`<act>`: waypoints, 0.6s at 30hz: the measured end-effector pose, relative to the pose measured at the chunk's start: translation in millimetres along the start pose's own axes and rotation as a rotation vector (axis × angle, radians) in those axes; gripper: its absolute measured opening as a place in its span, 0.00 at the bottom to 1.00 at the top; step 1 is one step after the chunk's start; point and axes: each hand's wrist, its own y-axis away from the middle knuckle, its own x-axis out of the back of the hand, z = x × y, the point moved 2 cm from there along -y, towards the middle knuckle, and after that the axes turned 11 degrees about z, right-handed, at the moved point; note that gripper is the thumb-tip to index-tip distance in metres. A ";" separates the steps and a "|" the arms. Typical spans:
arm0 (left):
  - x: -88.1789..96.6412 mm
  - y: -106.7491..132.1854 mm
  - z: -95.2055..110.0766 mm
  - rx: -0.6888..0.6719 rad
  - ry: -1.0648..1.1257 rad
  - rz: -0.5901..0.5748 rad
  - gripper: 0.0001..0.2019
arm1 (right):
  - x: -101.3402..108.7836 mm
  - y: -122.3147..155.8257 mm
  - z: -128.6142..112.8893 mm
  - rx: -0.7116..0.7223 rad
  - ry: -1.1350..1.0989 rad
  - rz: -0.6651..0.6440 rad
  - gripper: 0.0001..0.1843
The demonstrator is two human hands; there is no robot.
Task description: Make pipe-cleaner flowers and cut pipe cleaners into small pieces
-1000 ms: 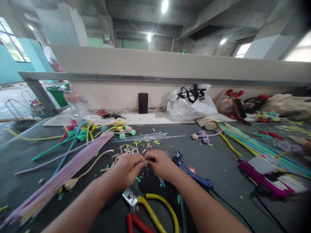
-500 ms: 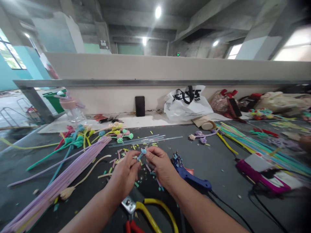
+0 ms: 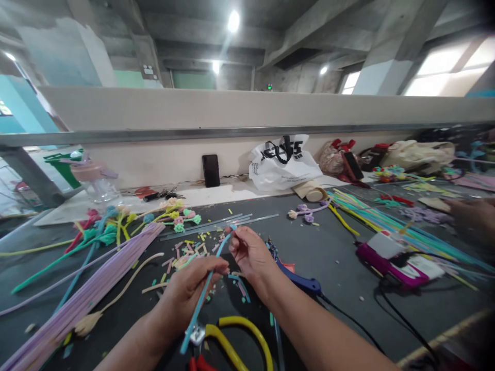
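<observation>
My right hand [image 3: 253,255] pinches the upper end of a light blue chenille stem [image 3: 199,305], where a small blue knot shows at the fingertips. The stem slants down and left past my left hand [image 3: 193,283], whose fingers bend loosely around its middle; the exact contact is partly hidden. Below the hands lie yellow-handled cutters [image 3: 228,340], with the stem's lower end crossing near their metal head. Red handles show at the bottom edge. A blue glue gun [image 3: 297,278] rests just right of my right hand.
Purple chenille stems [image 3: 112,278] lie bundled at left, beside knotted colourful flowers [image 3: 104,226]. Cut scraps [image 3: 189,252] litter the middle. A magenta-and-white device [image 3: 394,263] with cables sits at right. Behind stand a phone [image 3: 211,170] and a white bag [image 3: 284,165]. Another person's hand [image 3: 474,219] is far right.
The blue stem now shows at full length, slanting toward me; before, only its short top showed between both hands. My left hand has moved down and apart from my right. The view has turned rightward.
</observation>
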 end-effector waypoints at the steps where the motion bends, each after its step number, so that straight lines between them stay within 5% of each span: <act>1: 2.1 0.1 2.2 -0.044 -0.029 0.042 0.12 | 0.7 -1.1 -0.7 -0.002 -0.015 0.012 0.09; 5: 10.8 3.6 8.5 -0.103 -0.095 0.272 0.13 | 0.2 -1.4 -2.7 0.015 -0.021 0.036 0.09; 9: 9.2 7.8 9.3 0.033 0.031 0.365 0.14 | -3.2 5.7 -1.1 0.153 0.131 0.035 0.10; 13: -0.3 5.1 8.0 0.407 0.137 0.273 0.10 | -6.5 18.3 2.1 0.482 0.538 0.009 0.09; 18: -7.3 -0.6 7.5 0.560 0.128 -0.016 0.15 | -11.3 30.9 -2.0 0.961 0.904 -0.086 0.07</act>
